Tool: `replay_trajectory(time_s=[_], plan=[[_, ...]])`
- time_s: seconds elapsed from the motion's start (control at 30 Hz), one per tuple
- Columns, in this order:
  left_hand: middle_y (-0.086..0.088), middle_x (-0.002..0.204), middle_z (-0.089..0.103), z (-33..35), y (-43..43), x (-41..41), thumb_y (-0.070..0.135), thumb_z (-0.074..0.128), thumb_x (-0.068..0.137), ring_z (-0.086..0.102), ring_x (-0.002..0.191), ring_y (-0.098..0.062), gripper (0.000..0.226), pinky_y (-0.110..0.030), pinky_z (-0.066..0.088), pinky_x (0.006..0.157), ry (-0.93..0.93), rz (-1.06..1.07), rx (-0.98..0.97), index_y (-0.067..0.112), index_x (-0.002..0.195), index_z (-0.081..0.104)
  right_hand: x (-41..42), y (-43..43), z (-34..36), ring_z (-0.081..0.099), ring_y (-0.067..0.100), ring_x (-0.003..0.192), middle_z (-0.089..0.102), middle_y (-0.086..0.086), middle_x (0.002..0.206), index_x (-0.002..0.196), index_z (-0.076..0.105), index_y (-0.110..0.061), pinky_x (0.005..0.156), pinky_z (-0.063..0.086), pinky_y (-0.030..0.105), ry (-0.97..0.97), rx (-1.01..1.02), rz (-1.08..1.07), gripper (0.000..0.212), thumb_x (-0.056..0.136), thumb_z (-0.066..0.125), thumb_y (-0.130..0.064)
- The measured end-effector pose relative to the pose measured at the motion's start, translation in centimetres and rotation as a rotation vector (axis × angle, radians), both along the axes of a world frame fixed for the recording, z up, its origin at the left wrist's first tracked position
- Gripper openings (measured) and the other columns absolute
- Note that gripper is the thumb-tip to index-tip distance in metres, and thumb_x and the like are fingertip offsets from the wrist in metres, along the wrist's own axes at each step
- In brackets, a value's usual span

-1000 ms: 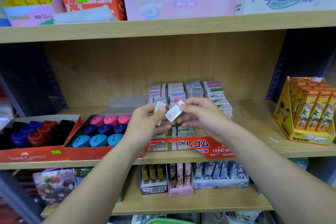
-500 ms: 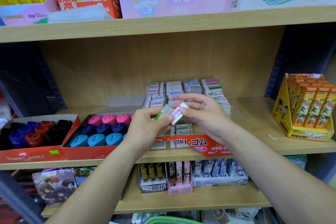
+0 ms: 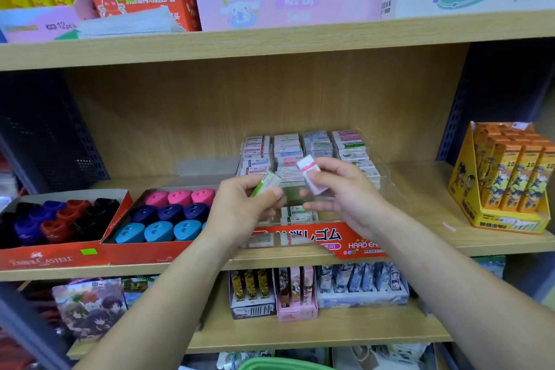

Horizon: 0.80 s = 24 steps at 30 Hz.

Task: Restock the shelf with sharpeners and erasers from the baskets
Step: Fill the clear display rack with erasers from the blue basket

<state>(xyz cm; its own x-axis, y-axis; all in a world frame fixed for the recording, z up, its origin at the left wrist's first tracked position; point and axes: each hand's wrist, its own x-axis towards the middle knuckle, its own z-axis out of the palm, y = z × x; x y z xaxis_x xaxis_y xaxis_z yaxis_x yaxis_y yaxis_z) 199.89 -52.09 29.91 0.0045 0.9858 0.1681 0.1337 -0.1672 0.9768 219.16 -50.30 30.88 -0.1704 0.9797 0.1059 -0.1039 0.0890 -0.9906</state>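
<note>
**Two erasers in hand at the eraser display**

Your left hand pinched a green-sleeved eraser between thumb and fingertips, its long side tilted up to the right. Your right hand pinched a pink-banded eraser at its lower end, thumb in front, with the white upper end clear of the fingers. The two erasers were near each other but apart. Both were held in the air over the eraser display, a clear tray with a red printed front that stood on the middle shelf.

At the rear of that tray, stacked erasers filled four columns. A few more lay in the front section below your hands; I could not count them.

To the left, just beside the display, a red sharpener box held rows of pink, navy and blue sharpeners. A second red box beside it held black, red and purple sharpeners.

A yellow carton stood well apart at the right end of the same shelf.

A green basket rim showed at the bottom edge of the view; its contents were out of sight.
</note>
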Motion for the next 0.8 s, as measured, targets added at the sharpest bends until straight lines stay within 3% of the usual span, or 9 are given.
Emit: replay_trajectory(time_s=[0.1,0.2,0.27,0.37,0.53,0.67,0.8], plan=[[-0.010,0.092,0.078,0.1,0.2,-0.9,0.010,0.073,0.092,0.076,0.079,-0.019,0.021,-0.025,0.061,0.067,0.068,0.065,0.038,0.007,0.113,0.073,1.0,0.1,0.4,0.064,0.014,0.073,0.067,0.003,0.109,0.112,0.071,-0.022,0.061,0.055,0.026,0.040,0.030,-0.101,0.022,0.097,0.063,-0.008],[-0.018,0.109,0.072,0.0,0.5,-1.4,0.014,0.076,0.091,0.076,0.070,-0.019,0.044,-0.024,0.058,0.061,0.118,0.108,0.044,0.009,0.131,0.059,2.7,0.7,1.0,0.067,0.017,0.076,0.072,0.007,0.109,0.115,0.067,-0.016,0.068,0.057,0.028,0.018,0.081,-0.284,0.027,0.091,0.068,-0.003],[-0.015,0.099,0.075,0.2,0.5,-1.6,0.015,0.076,0.091,0.074,0.067,-0.020,0.036,-0.027,0.058,0.059,0.148,0.125,0.074,0.013,0.121,0.058,3.7,1.3,1.4,0.068,0.021,0.082,0.074,0.012,0.105,0.111,0.067,-0.012,0.080,0.059,0.033,0.073,0.098,-0.334,0.023,0.092,0.066,0.002],[-0.013,0.089,0.075,0.3,0.7,-1.9,0.017,0.075,0.091,0.069,0.061,-0.018,0.028,-0.027,0.053,0.054,0.175,0.149,0.100,0.015,0.111,0.055,4.9,2.2,1.7,0.074,0.024,0.091,0.076,0.013,0.098,0.112,0.069,-0.010,0.085,0.059,0.033,0.092,0.097,-0.374,0.022,0.095,0.063,0.003],[0.002,0.088,0.074,0.7,1.3,-2.5,0.022,0.074,0.092,0.067,0.060,-0.003,0.019,-0.016,0.051,0.054,0.345,0.246,0.205,0.021,0.110,0.067,5.5,3.5,1.6,0.076,0.022,0.087,0.074,0.014,0.103,0.109,0.070,-0.011,0.080,0.061,0.029,-0.041,0.121,-0.394,0.023,0.094,0.063,0.004],[0.003,0.096,0.072,0.6,1.9,-2.7,0.015,0.059,0.101,0.069,0.079,-0.010,0.023,-0.022,0.055,0.060,0.409,0.269,0.200,0.026,0.121,0.063,5.2,4.4,1.6,0.076,0.019,0.082,0.070,0.015,0.107,0.105,0.069,-0.013,0.076,0.062,0.026,-0.133,0.110,-0.380,0.020,0.095,0.063,0.003],[0.011,0.094,0.067,0.1,2.5,-3.3,0.011,0.056,0.102,0.064,0.068,-0.008,0.024,-0.012,0.046,0.048,0.376,0.319,0.217,0.024,0.122,0.060,3.5,4.6,1.7,0.076,0.022,0.080,0.070,0.019,0.105,0.105,0.069,-0.011,0.072,0.063,0.027,-0.137,0.104,-0.295,0.016,0.095,0.064,0.000]])
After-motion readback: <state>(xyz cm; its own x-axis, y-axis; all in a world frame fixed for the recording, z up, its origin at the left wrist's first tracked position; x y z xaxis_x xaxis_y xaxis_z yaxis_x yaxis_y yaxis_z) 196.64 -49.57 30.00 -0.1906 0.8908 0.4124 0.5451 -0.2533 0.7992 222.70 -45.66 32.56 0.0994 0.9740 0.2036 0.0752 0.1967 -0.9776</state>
